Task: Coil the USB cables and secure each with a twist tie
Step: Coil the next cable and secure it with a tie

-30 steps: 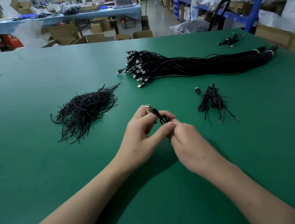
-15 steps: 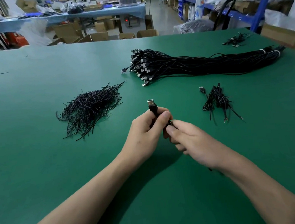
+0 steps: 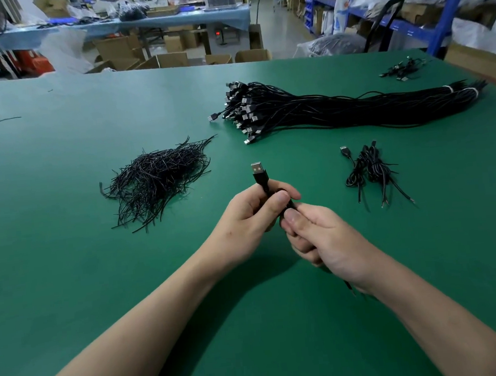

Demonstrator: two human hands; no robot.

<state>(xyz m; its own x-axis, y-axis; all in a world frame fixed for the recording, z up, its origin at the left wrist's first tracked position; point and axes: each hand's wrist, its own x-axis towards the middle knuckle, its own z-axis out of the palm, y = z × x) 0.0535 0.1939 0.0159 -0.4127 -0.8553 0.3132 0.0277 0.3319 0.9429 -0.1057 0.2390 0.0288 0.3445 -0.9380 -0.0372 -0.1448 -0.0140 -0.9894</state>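
Since one second ago the plug of the USB cable [image 3: 260, 174] has turned from a slanted position to standing upright above your left hand [image 3: 249, 217], and your right hand [image 3: 329, 240] has come a little nearer to you. Your left hand grips the cable just under the plug, with thumb and fingers curled closely around it. Your right hand touches the left one and also holds the cable, the thumb pressing on top and the other fingers folded under; a thin end of the cable comes out below the right wrist. Both hands are above the green table [image 3: 67, 263], near its middle. To the left lies the pile of twist ties [image 3: 156, 181], behind is the long bundle of cables [image 3: 338, 108], and to the right lie some coiled cables [image 3: 368, 168].
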